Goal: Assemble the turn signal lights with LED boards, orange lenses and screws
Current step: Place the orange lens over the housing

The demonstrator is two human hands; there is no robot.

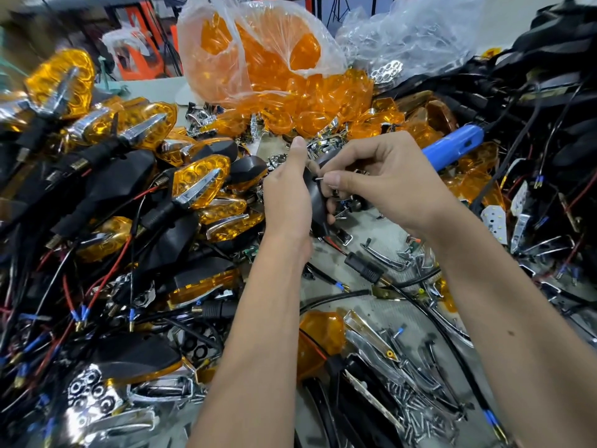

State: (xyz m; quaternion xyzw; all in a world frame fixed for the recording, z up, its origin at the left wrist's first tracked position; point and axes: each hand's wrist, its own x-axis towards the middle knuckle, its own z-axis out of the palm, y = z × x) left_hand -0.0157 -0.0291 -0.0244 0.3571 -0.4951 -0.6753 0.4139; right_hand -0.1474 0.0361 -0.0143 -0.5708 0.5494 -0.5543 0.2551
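**Bench buried in parts, housing in your hands**

The table (368,227) is pretty much covered. Biggest thing up top is the bag (258,56) of orange lenses, spilling out toward the middle. Left side is a heap of finished signals (200,182), orange faces with chrome trim and black stalks, all tangled up with red and black wires (106,279). Far right is a dark pile of cables (549,101). A blue screwdriver (452,147) lies just behind your right hand, on top of the lenses.

Dead centre you're holding a black housing (318,202) above the table. Your left hand (287,192) is wrapped round it, thumb up along the top, fingertips curling out underneath. Your right hand (381,179) is pinching a small screw (318,178) between thumb and forefinger, right at the back of the housing.

Near your right forearm there's a loose lens (319,331), chrome trim pieces next to it, and a scatter of screws (423,412) at the bottom right. A white LED board (494,221) sits by the cables on the right.
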